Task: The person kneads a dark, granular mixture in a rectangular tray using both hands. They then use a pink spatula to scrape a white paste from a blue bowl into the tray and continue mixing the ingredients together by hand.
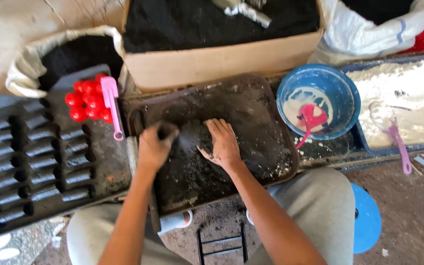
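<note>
A dark metal tray lies across my lap, covered with black powder. My left hand is closed around a small dark cylinder over the left part of the tray. My right hand rests flat, fingers spread, on the heap of black powder in the tray's middle. Both hands are dusted with black.
A black board at left holds rows of dark finished cylinders, red caps and a pink scoop. Behind stand a cardboard box of black powder and sacks. A blue bowl with white paste and a tray of white powder sit at right.
</note>
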